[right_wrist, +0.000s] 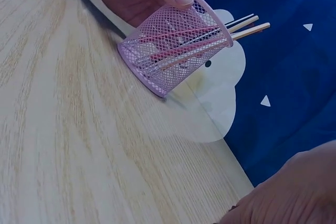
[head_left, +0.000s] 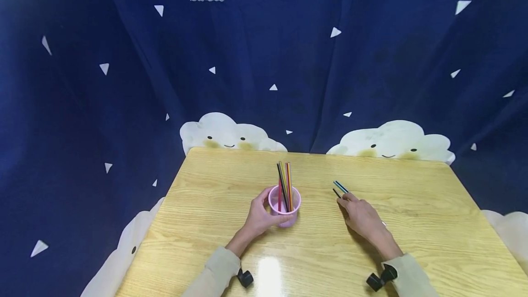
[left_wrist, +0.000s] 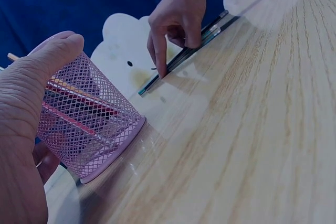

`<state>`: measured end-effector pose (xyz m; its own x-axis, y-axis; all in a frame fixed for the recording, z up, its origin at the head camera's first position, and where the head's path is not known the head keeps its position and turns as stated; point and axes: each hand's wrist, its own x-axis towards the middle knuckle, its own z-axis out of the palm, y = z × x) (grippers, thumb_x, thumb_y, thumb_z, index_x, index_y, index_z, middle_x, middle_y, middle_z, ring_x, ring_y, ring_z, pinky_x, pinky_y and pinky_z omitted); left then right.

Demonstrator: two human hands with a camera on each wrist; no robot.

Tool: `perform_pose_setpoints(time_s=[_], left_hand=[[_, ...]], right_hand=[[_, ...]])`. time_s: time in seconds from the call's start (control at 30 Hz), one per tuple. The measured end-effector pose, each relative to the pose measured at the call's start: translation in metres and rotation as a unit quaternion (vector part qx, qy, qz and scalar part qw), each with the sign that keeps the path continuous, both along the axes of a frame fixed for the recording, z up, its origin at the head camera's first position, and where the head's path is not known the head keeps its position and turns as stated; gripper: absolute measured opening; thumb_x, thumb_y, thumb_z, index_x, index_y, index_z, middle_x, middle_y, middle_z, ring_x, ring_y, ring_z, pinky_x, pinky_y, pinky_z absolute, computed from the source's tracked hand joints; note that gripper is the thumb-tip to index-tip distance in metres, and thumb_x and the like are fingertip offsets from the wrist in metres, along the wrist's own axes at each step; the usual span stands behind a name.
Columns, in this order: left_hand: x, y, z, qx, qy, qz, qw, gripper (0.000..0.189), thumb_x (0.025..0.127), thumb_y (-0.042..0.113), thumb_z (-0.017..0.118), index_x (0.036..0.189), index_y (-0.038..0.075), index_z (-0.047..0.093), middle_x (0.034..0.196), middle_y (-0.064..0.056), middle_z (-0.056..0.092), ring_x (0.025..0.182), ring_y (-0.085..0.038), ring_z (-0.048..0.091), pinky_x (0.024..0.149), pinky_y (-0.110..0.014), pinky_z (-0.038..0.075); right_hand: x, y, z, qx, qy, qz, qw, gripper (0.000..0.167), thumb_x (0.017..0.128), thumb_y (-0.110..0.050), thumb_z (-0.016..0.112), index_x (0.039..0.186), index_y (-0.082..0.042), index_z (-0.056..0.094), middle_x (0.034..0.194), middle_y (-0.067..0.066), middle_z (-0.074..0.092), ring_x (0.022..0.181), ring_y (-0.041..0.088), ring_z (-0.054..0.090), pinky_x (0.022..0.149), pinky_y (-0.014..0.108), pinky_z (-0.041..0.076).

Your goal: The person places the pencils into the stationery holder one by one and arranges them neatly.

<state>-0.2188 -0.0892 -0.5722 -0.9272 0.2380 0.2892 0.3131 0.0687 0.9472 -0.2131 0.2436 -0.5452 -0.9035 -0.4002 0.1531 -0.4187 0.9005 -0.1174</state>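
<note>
Well, navy cloth point(head_left: 247, 35) backs a wooden table point(head_left: 326, 255); left hand point(head_left: 260, 217) grips cup point(left_wrist: 107, 137), right hand point(head_left: 364, 217) pencils point(head_left: 341, 186).

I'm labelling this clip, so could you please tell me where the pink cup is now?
In the head view, the pink cup is in the left hand, left of the right hand, near the middle of the table.

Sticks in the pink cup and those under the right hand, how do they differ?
The cup sticks stand up in the pink cup; the sticks at the right hand lie low along the table. The cup sticks include red, yellow and black; the hand's sticks look dark and bluish. Both are slim and straight.
</note>
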Motion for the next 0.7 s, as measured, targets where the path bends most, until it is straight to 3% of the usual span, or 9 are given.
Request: perform_pose_setpoints(time_s=[0.17, 0.47, 0.53, 0.7], left_hand=[[0.0, 0.0, 0.0, 0.003, 0.006, -0.001, 1.0, 0.088, 0.065, 0.008, 0.098, 0.144, 0.007, 0.059, 0.134, -0.01, 0.068, 0.122, -0.03, 0.065, 0.107, -0.036, 0.053], [-0.001, 0.002, 0.0, 0.006, 0.014, 0.008, 0.9999, 0.089, 0.064, 0.0, 0.097, 0.144, 0.003, 0.058, 0.134, -0.014, 0.068, 0.122, -0.038, 0.064, 0.108, -0.052, 0.052], [0.001, 0.003, 0.004, 0.004, 0.016, 0.009, 0.9998, 0.088, 0.064, -0.001, 0.096, 0.143, 0.0, 0.057, 0.133, -0.018, 0.068, 0.122, -0.041, 0.063, 0.108, -0.055, 0.051], [0.012, 0.002, 0.026, 0.013, 0.013, 0.001, 0.9998, 0.085, 0.065, -0.001, 0.095, 0.141, -0.006, 0.057, 0.132, -0.022, 0.067, 0.12, -0.041, 0.064, 0.107, -0.056, 0.051]], right_hand=[[-0.001, 0.0, 0.002, -0.014, -0.016, -0.01, 0.9997, 0.052, 0.074, 0.01, 0.072, 0.125, 0.005, 0.071, 0.122, 0.022, 0.066, 0.066, 0.023, 0.062, 0.053, 0.034, 0.052], [-0.001, 0.001, 0.005, -0.056, -0.066, -0.027, 0.9959, 0.058, 0.074, 0.009, 0.071, 0.132, 0.005, 0.067, 0.127, 0.023, 0.064, 0.084, 0.029, 0.068, 0.058, 0.033, 0.048], [0.0, 0.001, 0.005, -0.066, -0.069, -0.027, 0.9951, 0.059, 0.075, 0.009, 0.071, 0.134, 0.004, 0.067, 0.129, 0.023, 0.063, 0.09, 0.032, 0.069, 0.06, 0.035, 0.049], [0.001, 0.001, 0.004, -0.102, -0.056, -0.02, 0.993, 0.063, 0.073, 0.008, 0.069, 0.136, 0.001, 0.066, 0.133, 0.022, 0.063, 0.104, 0.037, 0.069, 0.065, 0.038, 0.052]])
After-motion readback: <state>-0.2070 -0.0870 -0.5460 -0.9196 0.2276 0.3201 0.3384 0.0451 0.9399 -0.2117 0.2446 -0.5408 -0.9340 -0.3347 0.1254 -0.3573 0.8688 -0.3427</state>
